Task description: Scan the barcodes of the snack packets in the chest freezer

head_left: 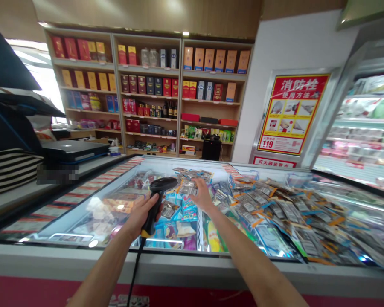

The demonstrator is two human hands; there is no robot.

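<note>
A black barcode scanner [161, 185] with a yellow-tipped handle is gripped in my left hand [142, 213]. Its cable hangs down over the front of the glass-topped freezer [92, 251]. My right hand [202, 194] reaches forward with thumb and fingers apart, beside a silvery snack packet [188, 186]. Whether the fingertips touch this packet I cannot tell. Behind the hands lie a few more packets [196, 173]. To the right a wide heap of grey and orange packets [288, 209] spreads over the glass. Blue bags [189, 208] show below, between my hands.
At the left stands a counter with a dark monitor [9, 94] and a closed laptop-like device [73, 148]. Shelves [149, 92] of boxed goods line the back wall. A red fire-hydrant poster [292, 113] hangs at right, beside a lit refrigerated display [365, 128].
</note>
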